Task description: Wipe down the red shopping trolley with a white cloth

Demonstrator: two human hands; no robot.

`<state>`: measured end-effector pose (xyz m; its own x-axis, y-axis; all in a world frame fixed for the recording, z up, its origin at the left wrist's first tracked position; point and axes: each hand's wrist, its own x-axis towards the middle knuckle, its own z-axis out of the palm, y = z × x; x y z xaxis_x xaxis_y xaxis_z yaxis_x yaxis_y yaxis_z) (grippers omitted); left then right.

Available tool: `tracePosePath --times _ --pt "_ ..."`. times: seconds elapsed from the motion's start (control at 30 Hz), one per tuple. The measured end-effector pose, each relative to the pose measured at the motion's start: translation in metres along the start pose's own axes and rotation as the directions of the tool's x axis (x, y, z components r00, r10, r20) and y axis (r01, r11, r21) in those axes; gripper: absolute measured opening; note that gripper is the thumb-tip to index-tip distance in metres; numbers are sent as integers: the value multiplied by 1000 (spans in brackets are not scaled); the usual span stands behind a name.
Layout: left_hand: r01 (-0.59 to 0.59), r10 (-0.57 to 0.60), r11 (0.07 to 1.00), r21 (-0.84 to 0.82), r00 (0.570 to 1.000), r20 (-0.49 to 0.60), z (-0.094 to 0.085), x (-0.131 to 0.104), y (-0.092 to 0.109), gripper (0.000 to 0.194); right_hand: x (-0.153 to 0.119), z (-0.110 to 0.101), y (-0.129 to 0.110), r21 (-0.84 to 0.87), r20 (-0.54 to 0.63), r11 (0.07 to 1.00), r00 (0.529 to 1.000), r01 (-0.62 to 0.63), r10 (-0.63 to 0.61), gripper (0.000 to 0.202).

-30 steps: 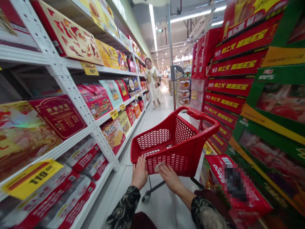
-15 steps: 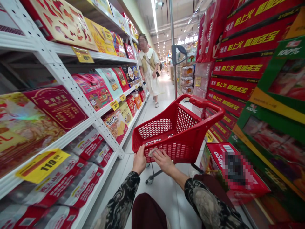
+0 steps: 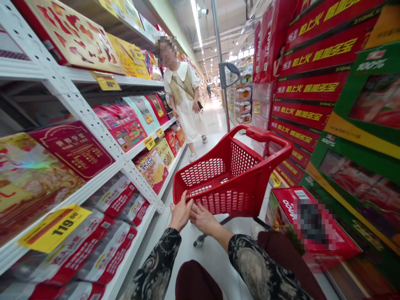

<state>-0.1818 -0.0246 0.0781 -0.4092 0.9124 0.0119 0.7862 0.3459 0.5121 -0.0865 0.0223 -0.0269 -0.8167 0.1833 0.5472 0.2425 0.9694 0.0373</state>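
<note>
A red plastic shopping cart (image 3: 231,198) with perforated sides stands in the aisle in front of me. My left hand (image 3: 181,211) is at the cart's near left corner, fingers extended and slightly apart. Close beside it, my right hand (image 3: 204,218) has its fingers bent and its fingertips near the left hand, just below the cart's rim. Whether anything small lies between the right fingers is hidden. The basket of the cart shows no goods.
White shelves (image 3: 103,130) with boxed goods line the left. Stacked red drink cartons (image 3: 300,108) and green boxes (image 3: 346,166) rise on the right, with a red box (image 3: 290,204) low beside my knee. A person (image 3: 184,96) walks in the aisle ahead.
My right hand has moved left, off the cart's side and next to my left hand. The greyish cloth-like piece in it is no longer visible. The person ahead has come closer.
</note>
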Motion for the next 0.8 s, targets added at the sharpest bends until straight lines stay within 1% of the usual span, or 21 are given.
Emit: tracePosePath --times 0.1,0.17,0.23,0.33,0.4,0.47,0.53,0.6,0.7,0.8 --pt "-24 25 996 91 1000 -16 3 -3 2 46 -30 15 2 -15 92 998 994 -61 62 29" --pt "-24 31 988 155 999 -39 5 -3 2 44 -50 13 8 -51 128 993 986 -103 109 29" --pt "-39 55 977 212 996 -71 8 1 4 42 -62 -3 18 -85 112 992 988 -98 107 29" --pt "-115 142 968 222 984 -108 19 12 13 41 -60 -41 36 -131 -3 988 997 -78 78 30" --pt "-184 200 968 173 976 -85 30 18 24 41 -52 -63 49 -169 -87 978 990 -125 112 32" --pt "-226 232 966 128 972 -33 40 20 34 41 -49 -74 60 -203 -127 961 978 -186 163 32" --pt "-243 243 963 117 970 9 48 19 42 41 -53 -75 67 -218 -112 952 974 -215 195 32" --pt "-236 235 962 137 972 22 51 16 46 42 -63 -68 69 -206 -67 952 974 -225 216 34" --pt "-222 221 961 166 975 29 50 11 46 43 -85 -53 66 -158 9 958 970 -240 244 34" --pt "-228 227 956 186 974 27 46 8 47 41 -108 -43 61 -123 106 951 949 -284 297 32"
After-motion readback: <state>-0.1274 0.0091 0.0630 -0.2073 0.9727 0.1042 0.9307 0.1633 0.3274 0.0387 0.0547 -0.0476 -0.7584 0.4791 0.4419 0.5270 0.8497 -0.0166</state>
